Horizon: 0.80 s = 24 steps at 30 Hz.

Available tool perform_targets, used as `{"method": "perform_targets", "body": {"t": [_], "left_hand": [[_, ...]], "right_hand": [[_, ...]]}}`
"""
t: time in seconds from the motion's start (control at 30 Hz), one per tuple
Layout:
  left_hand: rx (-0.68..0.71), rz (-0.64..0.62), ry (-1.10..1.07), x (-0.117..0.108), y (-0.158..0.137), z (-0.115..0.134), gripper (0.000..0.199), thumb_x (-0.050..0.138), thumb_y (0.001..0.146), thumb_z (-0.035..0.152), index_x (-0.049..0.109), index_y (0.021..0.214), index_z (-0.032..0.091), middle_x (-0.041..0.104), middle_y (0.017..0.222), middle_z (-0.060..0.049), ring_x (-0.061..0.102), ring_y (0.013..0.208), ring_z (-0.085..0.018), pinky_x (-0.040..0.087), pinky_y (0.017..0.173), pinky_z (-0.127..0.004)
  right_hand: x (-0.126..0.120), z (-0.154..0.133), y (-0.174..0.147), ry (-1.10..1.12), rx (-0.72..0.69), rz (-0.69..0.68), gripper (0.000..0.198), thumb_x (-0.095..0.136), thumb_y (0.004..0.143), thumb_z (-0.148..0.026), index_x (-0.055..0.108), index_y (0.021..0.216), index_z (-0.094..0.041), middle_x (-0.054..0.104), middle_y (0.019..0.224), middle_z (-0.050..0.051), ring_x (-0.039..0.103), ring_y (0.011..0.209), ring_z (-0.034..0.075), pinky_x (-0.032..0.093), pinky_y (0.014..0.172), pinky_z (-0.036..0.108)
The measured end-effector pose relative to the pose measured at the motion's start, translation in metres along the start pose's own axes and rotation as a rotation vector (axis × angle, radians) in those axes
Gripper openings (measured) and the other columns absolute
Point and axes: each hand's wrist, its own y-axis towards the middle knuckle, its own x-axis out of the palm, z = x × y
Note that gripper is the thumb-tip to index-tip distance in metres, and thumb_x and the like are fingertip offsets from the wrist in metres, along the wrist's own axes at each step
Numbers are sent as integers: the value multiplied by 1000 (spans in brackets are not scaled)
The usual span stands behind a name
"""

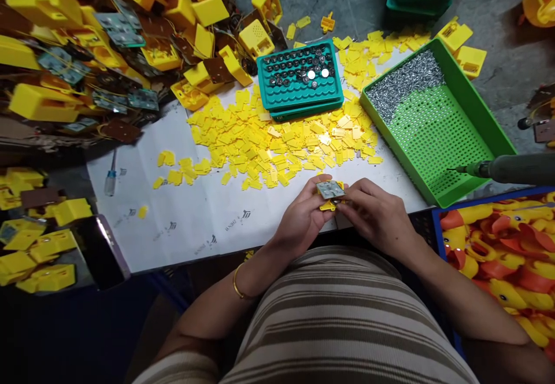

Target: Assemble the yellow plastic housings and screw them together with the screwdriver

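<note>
Pinching grey board (330,189) over yellow piece (328,206): left hand (302,216), right hand (378,215); board facing up, long axis crosswise.

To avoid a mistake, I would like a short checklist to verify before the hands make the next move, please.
1. Circuit board held: ok, in the left hand.
2. Right hand near the board: ok, fingers at its right side.
3. Board's underside: cannot tell, hidden from view.
4. Screws within the green basket: ok, heaped at its far end.
5. Power screwdriver clear of both hands: ok, apart from them.
</note>
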Motion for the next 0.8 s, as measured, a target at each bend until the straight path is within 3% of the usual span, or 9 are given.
{"method": "perform_targets", "body": {"t": [0.13, 0.33, 0.57, 0.8], "left_hand": [[-7, -8, 12, 0, 0, 2, 21, 57, 81, 10, 55, 100, 19, 65, 92, -1, 62, 92, -15, 46, 93, -34], [-47, -6, -7, 1, 0, -1, 22, 56, 80, 7, 55, 99, 19, 64, 93, -1, 61, 88, -13, 46, 91, -32], [-29, 3, 48, -2, 0, 3, 25, 56, 80, 11, 55, 102, 20, 65, 83, -1, 61, 81, -13, 48, 87, -31], [-114, -30, 71, -4, 2, 5, 20, 59, 76, 10, 58, 96, 17, 65, 83, -1, 61, 78, -12, 51, 83, -30]], "right_hand": [[1, 7, 3, 110, 14, -71, 10, 51, 93, -28, 55, 98, -20, 57, 84, 1, 55, 73, 14, 38, 61, 25], [5, 10, 4, 181, 4, -65, 4, 51, 91, -21, 50, 88, -19, 53, 78, 0, 51, 70, 13, 37, 62, 24], [7, 11, 0, 110, -5, -79, 15, 42, 97, -30, 53, 106, -23, 55, 86, 2, 53, 73, 15, 35, 60, 26], [1, 14, 6, 185, -73, -190, 6, 45, 93, -24, 45, 87, -20, 51, 80, 0, 46, 69, 13, 34, 63, 25]]}}
